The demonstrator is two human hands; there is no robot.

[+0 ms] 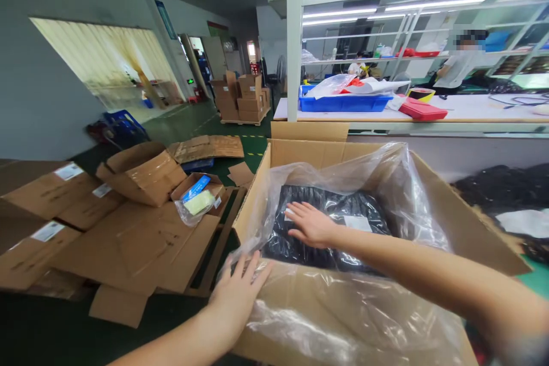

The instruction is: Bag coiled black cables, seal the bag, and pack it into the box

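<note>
In front of me stands a large open cardboard box (253,197), lined with a clear plastic bag (412,200) whose edge hangs over the near side. Inside lie black items in clear plastic packaging (364,203), with a white label (357,223) on top. My right hand (311,224) reaches in from the right and rests on the black packages, fingers spread. At the box's near left corner, my left hand (240,283) lies on the plastic liner, its fingers outstretched. What exactly the black items are, I cannot make out.
To the left are closed cartons (47,191), an open carton (143,171) and flattened cardboard (146,240). A workbench (480,108) behind the box carries a blue tray (343,104) and a red pouch (422,108). Black goods (501,183) lie at right. Another person (458,66) is beyond the bench.
</note>
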